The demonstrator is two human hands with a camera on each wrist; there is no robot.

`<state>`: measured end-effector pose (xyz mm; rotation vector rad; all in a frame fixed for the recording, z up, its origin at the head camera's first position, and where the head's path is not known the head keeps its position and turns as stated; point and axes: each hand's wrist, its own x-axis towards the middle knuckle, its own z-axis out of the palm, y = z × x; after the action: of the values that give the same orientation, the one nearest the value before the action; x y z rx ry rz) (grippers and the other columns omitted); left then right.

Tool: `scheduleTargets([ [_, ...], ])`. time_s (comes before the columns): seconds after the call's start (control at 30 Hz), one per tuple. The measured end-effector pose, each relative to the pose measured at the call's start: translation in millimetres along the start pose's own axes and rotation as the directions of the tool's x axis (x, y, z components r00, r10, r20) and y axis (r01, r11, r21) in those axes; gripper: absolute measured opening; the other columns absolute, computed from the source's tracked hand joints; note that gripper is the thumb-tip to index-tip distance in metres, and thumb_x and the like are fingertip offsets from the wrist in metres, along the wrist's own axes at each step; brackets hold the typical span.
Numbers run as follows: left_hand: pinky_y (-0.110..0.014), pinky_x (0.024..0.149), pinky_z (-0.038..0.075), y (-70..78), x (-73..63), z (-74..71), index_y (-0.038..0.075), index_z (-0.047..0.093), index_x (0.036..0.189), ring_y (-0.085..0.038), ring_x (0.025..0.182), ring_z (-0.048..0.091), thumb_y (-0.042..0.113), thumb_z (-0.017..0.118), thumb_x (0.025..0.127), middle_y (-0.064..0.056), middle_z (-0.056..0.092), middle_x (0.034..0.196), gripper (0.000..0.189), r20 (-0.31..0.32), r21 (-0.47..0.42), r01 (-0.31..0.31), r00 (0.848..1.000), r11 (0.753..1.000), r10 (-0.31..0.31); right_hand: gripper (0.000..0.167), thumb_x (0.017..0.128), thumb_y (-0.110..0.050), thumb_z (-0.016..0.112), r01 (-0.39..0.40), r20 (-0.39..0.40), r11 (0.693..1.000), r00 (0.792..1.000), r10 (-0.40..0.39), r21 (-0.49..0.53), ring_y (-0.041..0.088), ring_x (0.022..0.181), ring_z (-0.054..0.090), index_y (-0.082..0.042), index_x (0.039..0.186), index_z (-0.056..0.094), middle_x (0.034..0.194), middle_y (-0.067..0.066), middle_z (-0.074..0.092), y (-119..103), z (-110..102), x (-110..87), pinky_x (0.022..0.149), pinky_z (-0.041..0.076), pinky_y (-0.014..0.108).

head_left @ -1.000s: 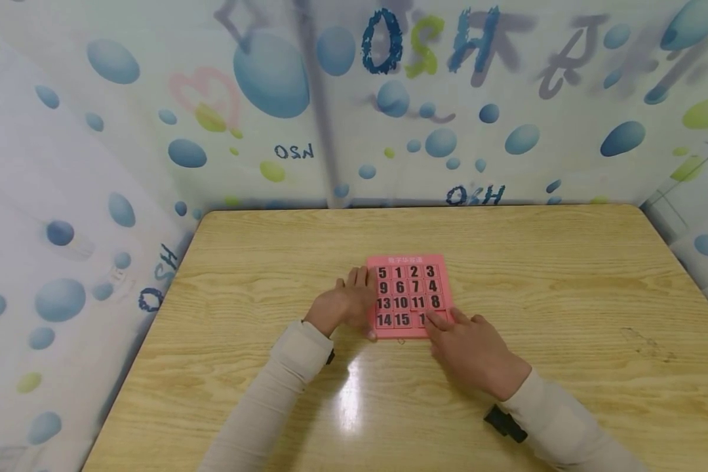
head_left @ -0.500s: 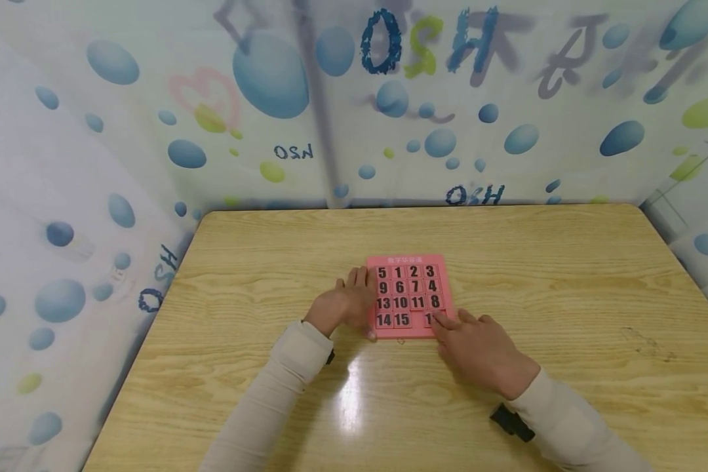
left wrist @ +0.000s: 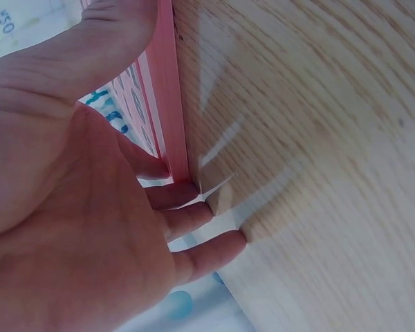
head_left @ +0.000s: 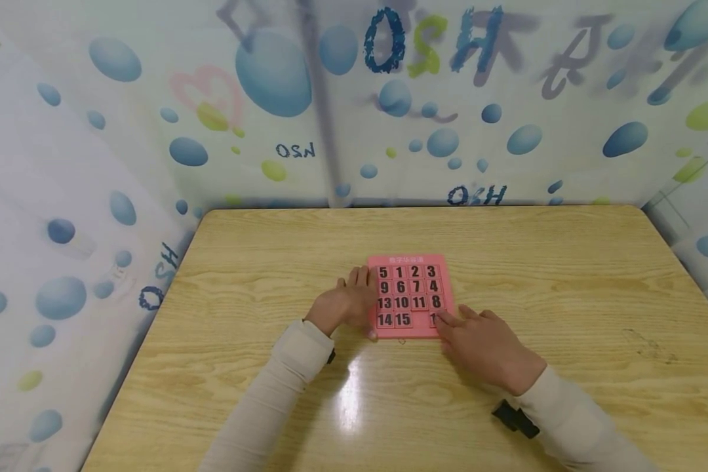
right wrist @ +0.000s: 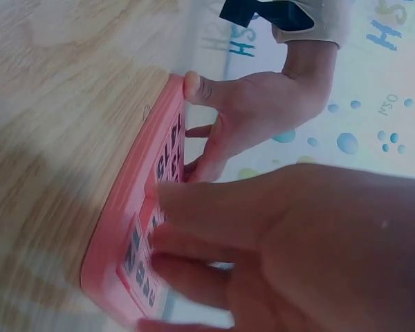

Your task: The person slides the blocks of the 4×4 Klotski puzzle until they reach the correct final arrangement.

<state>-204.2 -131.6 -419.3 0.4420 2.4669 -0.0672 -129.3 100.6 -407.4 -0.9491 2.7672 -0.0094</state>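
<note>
A pink number sliding puzzle (head_left: pixel 410 260) lies on the table, rows of black-numbered tiles inside its frame. The bottom row shows 14, 15, a gap in the third slot, then a tile (head_left: pixel 433 320) whose leading 1 shows while my fingers cover the rest. My left hand (head_left: pixel 345 303) braces the puzzle's left side, its thumb at the near corner and its fingertips along the edge in the left wrist view. Extended fingers of my right hand (head_left: pixel 490 347) touch that last tile at the near right corner. In the right wrist view, my right hand (right wrist: pixel 290 242) spreads low over the tiles.
The wooden table (head_left: pixel 259 262) has a rounded far edge against a printed curtain (head_left: pixel 507 78) with blue drops. A similar curtain (head_left: pixel 65 367) runs along the left side. A black wrist-worn device (head_left: pixel 515 418) sits below my right cuff.
My right hand has moved a little to the right, sliding the tile from the bottom row's third slot toward the right corner and leaving a gap. The left hand has stayed put.
</note>
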Motion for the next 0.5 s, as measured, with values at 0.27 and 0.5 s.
scheduleTargets([
  [0.27,-0.051,0.123,0.015,0.2,-1.1,-0.5,0.001,-0.002,0.158,-0.034,0.154,0.001,0.051,0.081,0.076,-0.021,-0.001,0.165,0.128,0.005,-0.003,0.005,1.0,1.0,-0.005,0.044,0.099,-0.029,0.06,0.066,-0.093,0.998,0.994,-0.065,0.008,0.042,0.132,0.05,-0.007,0.138,0.06,0.142,0.01,0.058,-19,4,15.9,0.101,0.046,0.058],
  [0.5,-0.05,0.123,0.016,-0.1,-0.8,-0.3,0.001,-0.002,0.158,-0.034,0.154,0.001,0.052,0.08,0.076,-0.021,-0.001,0.165,0.127,0.005,-0.004,0.003,1.0,1.0,-0.003,0.044,0.099,-0.031,0.058,0.09,-0.077,0.996,0.993,-0.088,0.021,0.044,0.134,0.047,-0.007,0.137,0.061,0.144,0.008,0.056,-31,12,27.8,0.102,0.044,0.059],
])
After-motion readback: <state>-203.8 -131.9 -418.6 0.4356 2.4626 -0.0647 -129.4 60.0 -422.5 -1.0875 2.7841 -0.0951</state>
